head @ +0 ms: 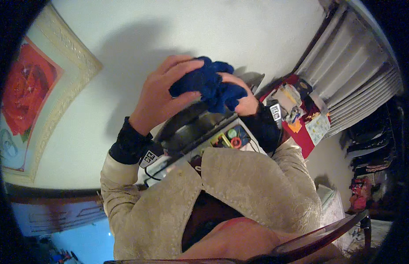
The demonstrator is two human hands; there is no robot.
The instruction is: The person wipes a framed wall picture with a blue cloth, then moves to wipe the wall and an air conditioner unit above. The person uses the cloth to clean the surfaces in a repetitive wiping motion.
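Note:
A bunched dark-blue cloth (pixel 207 84) is held up between my two hands. My left hand (pixel 166 89) grips its left side, thumb below and fingers over the top. On the cloth's right side, my right hand (pixel 240 94) holds it, with part of the fabric hiding the fingers. Both wrists wear black bands with printed tags. Behind and below the cloth stands a dark, glossy object (pixel 191 127), partly hidden, which I cannot identify. Close to my chest is a tray (pixel 237 137) holding a red ring-shaped item, a green round item and other small things.
A red-covered surface (pixel 301 142) at the right bears papers and piled cloths. Beside it hangs a grey pleated curtain (pixel 349 66). On the left, a framed rose picture (pixel 29 85) is on the pale wall. Dark items hang at the far right.

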